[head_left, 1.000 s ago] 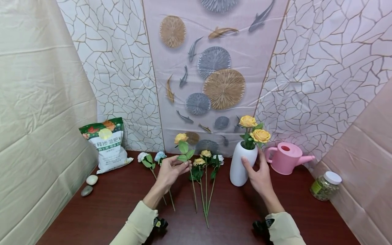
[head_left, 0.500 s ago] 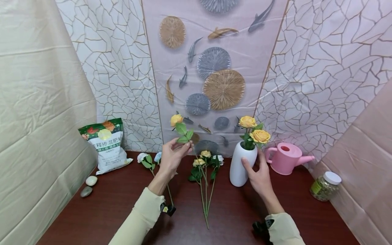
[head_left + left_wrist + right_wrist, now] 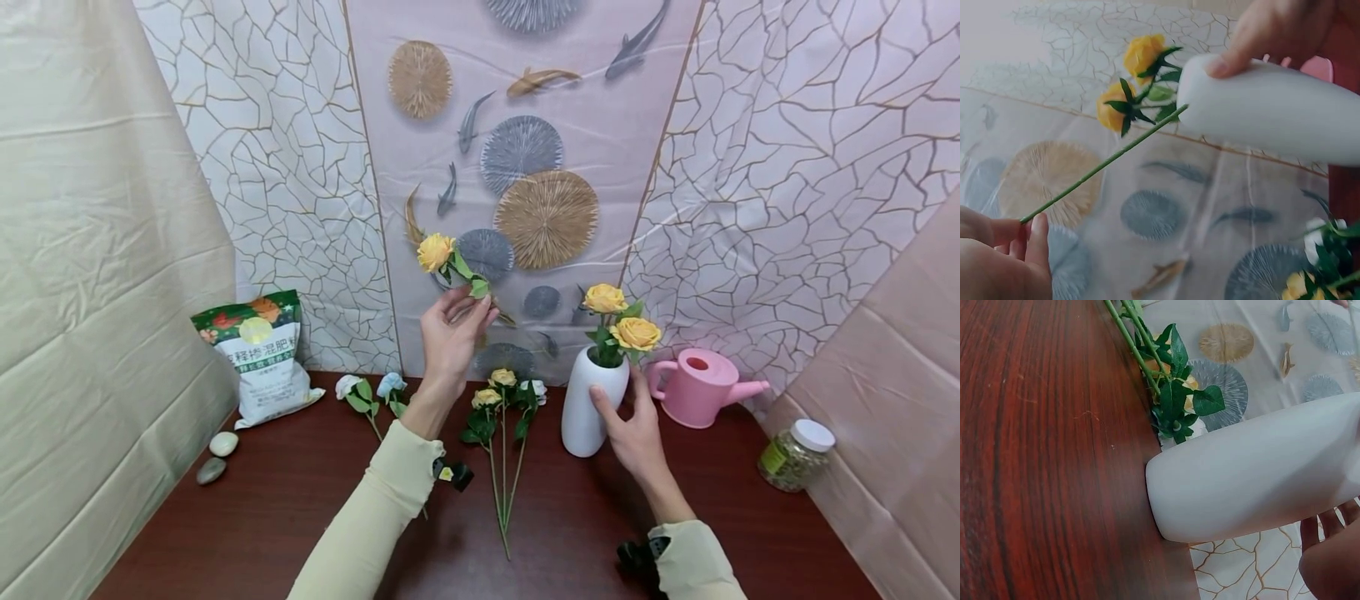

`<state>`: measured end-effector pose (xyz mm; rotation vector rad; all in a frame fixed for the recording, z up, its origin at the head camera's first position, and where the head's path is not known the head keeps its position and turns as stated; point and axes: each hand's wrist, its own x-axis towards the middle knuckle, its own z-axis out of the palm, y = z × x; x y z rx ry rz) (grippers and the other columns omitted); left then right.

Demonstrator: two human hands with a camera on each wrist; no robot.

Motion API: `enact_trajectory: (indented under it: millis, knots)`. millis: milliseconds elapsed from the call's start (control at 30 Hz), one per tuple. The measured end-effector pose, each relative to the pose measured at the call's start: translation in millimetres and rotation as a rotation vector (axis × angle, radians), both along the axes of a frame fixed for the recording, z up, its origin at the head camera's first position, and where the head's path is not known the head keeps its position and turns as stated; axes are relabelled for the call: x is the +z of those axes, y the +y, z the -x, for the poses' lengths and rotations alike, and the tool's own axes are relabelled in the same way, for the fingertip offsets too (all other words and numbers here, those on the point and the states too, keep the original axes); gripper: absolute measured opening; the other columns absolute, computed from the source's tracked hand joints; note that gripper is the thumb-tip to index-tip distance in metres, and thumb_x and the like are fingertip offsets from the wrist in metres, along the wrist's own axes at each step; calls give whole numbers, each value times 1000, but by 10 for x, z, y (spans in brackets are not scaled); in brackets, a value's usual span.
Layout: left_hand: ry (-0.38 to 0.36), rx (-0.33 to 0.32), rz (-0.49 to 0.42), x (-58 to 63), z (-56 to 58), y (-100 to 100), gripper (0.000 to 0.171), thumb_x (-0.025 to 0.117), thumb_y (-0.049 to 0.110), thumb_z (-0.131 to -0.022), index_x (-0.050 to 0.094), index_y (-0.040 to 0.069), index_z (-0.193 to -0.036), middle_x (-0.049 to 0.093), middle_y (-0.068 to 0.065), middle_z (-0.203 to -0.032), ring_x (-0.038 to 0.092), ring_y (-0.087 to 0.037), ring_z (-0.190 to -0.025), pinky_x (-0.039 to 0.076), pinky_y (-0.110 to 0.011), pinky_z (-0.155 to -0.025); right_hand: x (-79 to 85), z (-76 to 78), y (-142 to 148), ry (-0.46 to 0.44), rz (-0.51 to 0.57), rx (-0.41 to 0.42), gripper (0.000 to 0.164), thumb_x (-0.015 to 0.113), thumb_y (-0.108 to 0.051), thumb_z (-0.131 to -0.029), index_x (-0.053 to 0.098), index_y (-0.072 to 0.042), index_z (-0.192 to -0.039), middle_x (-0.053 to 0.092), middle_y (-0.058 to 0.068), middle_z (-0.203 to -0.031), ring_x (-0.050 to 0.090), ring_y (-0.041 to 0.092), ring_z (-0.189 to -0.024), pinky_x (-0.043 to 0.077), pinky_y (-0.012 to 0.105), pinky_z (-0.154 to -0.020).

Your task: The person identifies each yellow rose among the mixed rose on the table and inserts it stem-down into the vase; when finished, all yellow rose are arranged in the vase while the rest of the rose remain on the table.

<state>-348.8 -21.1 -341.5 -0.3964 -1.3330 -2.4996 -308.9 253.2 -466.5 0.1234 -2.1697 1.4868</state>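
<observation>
Insertion of a yellow rose (image 3: pixel 435 252) into the white vase (image 3: pixel 581 417) looks to be the step in hand. The left hand (image 3: pixel 453 342) pinches the rose between thumb and fingers, held up left of the vase. In the left wrist view the stem's (image 3: pixel 1110 159) free end overlaps the vase's lip, though whether they touch I cannot tell. The right hand (image 3: pixel 633 421) is curled round the vase's upper part, thumb across the front, with the base on the table (image 3: pixel 585 525). Two yellow roses (image 3: pixel 636 334) already stand in the mouth. The next move, I judge, calls for lining the stem tip up with the opening beside those blooms and lowering it while the right hand steadies the vase; their leaves could snag it. More flowers (image 3: pixel 487 398) lie between the hands.
</observation>
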Motion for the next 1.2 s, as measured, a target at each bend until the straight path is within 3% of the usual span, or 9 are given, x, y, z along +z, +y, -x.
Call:
enact_trajectory:
  millis: [100,233,433,600,767,933,1033,1200]
  knots:
    - [31,17,-46,80,12,91,30,73,-1,-89,62,-2,-117,62,-12,-104,72,-24,-95,60,-36,-92,-2,1,-7,14,13,0,69,71,-31,-95,36,-28,-154,55,4,-143,52,10,-125,42,12,-98]
    - [82,53,-71,159,26,175,24,73,-2,-89,65,-1,-111,64,-10,-102,72,-23,-92,60,-38,-91,7,1,-13,18,16,-1,67,71,-30,-95,37,-29,-153,55,3,-142,53,7,-122,43,12,-97]
    - [135,131,-23,222,18,263,20,74,3,-90,66,0,-108,68,-12,-102,73,-26,-90,61,-39,-89,7,0,-10,19,11,6,69,71,-30,-95,35,-29,-154,53,2,-145,52,10,-125,42,12,-98]
    - [166,142,18,242,-15,353,23,74,4,-91,64,-3,-110,68,-15,-102,73,-25,-89,62,-39,-88,8,-2,-1,10,6,4,71,71,-32,-95,33,-29,-156,52,3,-146,51,13,-127,42,11,-98]
    - [202,180,119,224,-38,436,23,73,5,-91,65,-5,-110,69,-20,-102,73,-33,-90,63,-38,-84,6,1,5,8,5,-1,71,70,-33,-96,33,-29,-155,53,3,-145,52,13,-125,43,12,-97]
    - [176,253,265,176,-57,525,20,73,9,-92,67,0,-110,72,-18,-100,73,-38,-92,62,-31,-73,-9,3,6,10,5,0,69,70,-31,-95,35,-29,-155,54,4,-144,53,10,-123,43,12,-96]
    - [168,306,341,151,-70,586,20,74,12,-92,69,4,-110,74,-15,-98,74,-32,-92,61,-33,-71,-9,2,5,13,9,4,69,71,-31,-95,35,-29,-154,55,4,-143,53,7,-122,43,12,-96]
    - [175,343,403,96,-92,700,18,76,16,-91,71,9,-107,76,-10,-95,75,-21,-91,62,-38,-78,6,-9,-2,14,13,9,70,71,-29,-95,34,-29,-155,55,3,-144,52,4,-121,43,12,-96]
